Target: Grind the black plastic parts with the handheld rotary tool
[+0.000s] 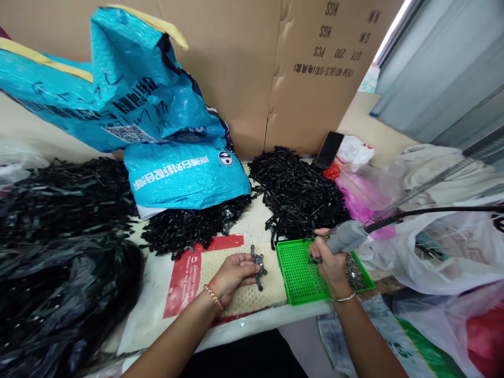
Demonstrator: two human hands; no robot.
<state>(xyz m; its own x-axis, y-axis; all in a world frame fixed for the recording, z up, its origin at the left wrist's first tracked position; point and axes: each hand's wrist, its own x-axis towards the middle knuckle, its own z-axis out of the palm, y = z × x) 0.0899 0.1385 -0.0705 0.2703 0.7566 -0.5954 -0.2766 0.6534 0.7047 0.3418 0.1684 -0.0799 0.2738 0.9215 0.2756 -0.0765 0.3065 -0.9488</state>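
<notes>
My left hand (235,272) is closed on a small black plastic part with several arms (259,279), pinched between thumb and fingers above a beige honeycomb-patterned mat (248,300). In my right hand (331,265) is a grey electric screwdriver (346,236), with the fingers wrapped around its body and a black cable trailing off to the right. Below that hand lies a green perforated tray (290,278). Small metal screws (355,275) are heaped at the tray's right side. The screwdriver's tip is hidden by the hand.
Piles of black plastic parts lie behind the mat (197,223), behind the tray (299,194) and at left (66,199). A blue sack (189,173) leans over one pile. A black plastic bag (71,299), a phone (329,149), a large cardboard box (220,63) and plastic bags (444,247) stand around.
</notes>
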